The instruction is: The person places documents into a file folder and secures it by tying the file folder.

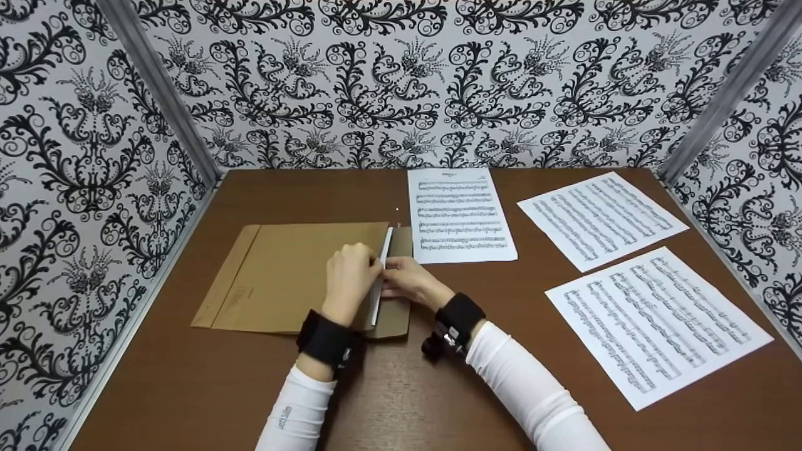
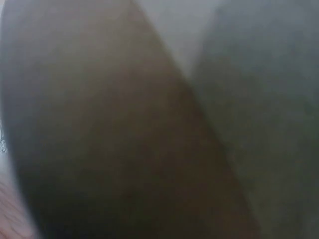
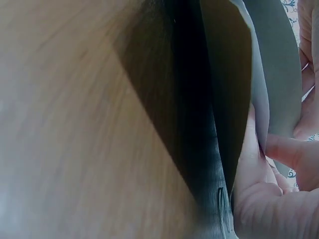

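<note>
1. Your envelope (image 1: 288, 279) lies flat on the bench (image 1: 188, 388), left of centre, its long axis running left to right. Its open end faces right, toward the sheets, and there a white strip (image 1: 381, 275) stands up along the mouth, beside the brown flap (image 1: 398, 313).

2. Both hands meet at that open end. Your left hand (image 1: 351, 275) comes at it from over the envelope body, fingers curled onto the strip. Your right hand (image 1: 407, 280) comes from the flap side, fingertips pinching at the same edge. Neither is nearer; they touch the strip from opposite sides, knuckle to knuckle.

3. The strip runs away from you, across the envelope's long axis, so any pull along it goes toward or away from your body, not sideways.

4. Three music sheets lie apart from the hands: one (image 1: 460, 216) just past the flap, nearly touching it, and two (image 1: 601, 219) (image 1: 658, 326) well off to the right.

5. The head view gives you the layout but hides the fingertips. The right wrist view shows a finger (image 3: 289, 149) and thumb against a thin pale edge (image 3: 259, 94), with the brown paper standing beside it. The left wrist view is only blur; nothing can be read from it.
</note>
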`<state>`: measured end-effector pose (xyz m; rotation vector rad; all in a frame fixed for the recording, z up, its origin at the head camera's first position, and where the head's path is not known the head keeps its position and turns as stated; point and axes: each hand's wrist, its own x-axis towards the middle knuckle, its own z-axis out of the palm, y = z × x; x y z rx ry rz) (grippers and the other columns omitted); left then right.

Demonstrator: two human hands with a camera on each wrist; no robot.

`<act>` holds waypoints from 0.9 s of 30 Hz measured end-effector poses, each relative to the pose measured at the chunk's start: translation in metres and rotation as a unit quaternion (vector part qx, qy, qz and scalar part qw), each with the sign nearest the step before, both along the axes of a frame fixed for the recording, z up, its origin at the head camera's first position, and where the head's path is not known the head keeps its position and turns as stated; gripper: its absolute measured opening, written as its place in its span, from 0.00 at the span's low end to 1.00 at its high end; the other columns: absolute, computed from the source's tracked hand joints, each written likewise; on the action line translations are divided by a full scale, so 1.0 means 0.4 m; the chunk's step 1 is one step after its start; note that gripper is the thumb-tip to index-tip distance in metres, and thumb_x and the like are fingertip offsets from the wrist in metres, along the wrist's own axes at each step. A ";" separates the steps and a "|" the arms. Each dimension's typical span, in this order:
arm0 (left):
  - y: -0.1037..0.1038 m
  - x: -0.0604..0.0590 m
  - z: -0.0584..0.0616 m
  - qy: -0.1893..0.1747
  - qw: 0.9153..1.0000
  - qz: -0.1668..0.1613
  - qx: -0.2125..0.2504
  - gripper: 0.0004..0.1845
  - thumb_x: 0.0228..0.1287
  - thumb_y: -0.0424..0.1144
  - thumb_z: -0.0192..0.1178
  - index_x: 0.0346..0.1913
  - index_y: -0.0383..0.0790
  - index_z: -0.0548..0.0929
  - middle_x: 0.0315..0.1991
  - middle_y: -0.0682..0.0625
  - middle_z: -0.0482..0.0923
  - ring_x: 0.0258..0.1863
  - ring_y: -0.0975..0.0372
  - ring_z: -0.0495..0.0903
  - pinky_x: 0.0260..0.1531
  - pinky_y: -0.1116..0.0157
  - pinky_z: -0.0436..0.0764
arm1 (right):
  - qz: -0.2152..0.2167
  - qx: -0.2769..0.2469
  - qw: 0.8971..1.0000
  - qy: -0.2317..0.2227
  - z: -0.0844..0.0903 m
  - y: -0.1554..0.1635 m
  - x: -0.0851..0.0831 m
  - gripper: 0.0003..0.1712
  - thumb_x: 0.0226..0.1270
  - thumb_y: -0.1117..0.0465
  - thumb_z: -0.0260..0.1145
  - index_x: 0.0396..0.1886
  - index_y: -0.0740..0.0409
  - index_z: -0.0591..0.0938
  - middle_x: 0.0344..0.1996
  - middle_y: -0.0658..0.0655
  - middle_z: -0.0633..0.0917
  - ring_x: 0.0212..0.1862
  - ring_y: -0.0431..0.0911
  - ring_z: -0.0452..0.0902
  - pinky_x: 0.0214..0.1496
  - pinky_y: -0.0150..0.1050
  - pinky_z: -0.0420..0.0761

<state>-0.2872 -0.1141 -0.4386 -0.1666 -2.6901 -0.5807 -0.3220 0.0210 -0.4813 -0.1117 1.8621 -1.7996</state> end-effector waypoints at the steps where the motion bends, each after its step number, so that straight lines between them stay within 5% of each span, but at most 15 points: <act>1: -0.001 0.000 0.001 0.001 1.000 -0.001 0.001 0.14 0.58 0.33 0.66 0.15 0.44 0.84 0.23 0.47 0.86 0.21 0.55 0.80 0.24 0.51 0.83 | 0.000 0.000 1.000 0.000 -0.001 -0.002 -0.002 0.20 0.78 0.68 0.52 0.65 0.70 0.76 0.29 0.48 0.80 0.27 0.36 0.80 0.33 0.27 0.85; 5: -0.006 0.001 0.004 -0.002 1.000 -0.002 0.014 0.07 0.59 0.34 0.66 0.26 0.43 0.93 0.29 0.45 0.90 0.26 0.50 0.88 0.27 0.50 0.85 | 0.000 0.000 1.000 0.000 -0.004 -0.011 -0.004 0.23 0.80 0.67 0.52 0.69 0.69 0.74 0.32 0.48 0.81 0.31 0.37 0.82 0.38 0.30 0.87; 12: -0.012 0.003 0.010 -0.006 1.000 -0.016 0.025 0.09 0.62 0.35 0.67 0.25 0.42 0.92 0.27 0.45 0.90 0.24 0.52 0.86 0.25 0.54 0.85 | -0.001 0.000 1.000 0.000 -0.004 -0.026 -0.005 0.23 0.80 0.66 0.53 0.70 0.65 0.76 0.37 0.52 0.85 0.37 0.40 0.86 0.52 0.39 0.88; 19: -0.011 0.005 0.019 -0.006 0.999 -0.017 0.031 0.08 0.63 0.35 0.67 0.28 0.41 0.93 0.29 0.45 0.91 0.24 0.52 0.87 0.26 0.55 0.86 | -0.004 -0.009 1.000 -0.006 -0.008 -0.043 -0.004 0.23 0.78 0.69 0.52 0.69 0.69 0.75 0.31 0.50 0.83 0.34 0.38 0.82 0.53 0.39 0.88; 27: -0.015 0.006 0.017 0.003 0.999 -0.021 0.027 0.14 0.63 0.34 0.66 0.18 0.41 0.86 0.19 0.47 0.84 0.16 0.62 0.68 0.19 0.67 0.65 | -0.003 -0.015 1.000 -0.006 -0.020 -0.055 -0.010 0.18 0.78 0.70 0.52 0.61 0.70 0.78 0.29 0.49 0.81 0.34 0.40 0.82 0.55 0.43 0.87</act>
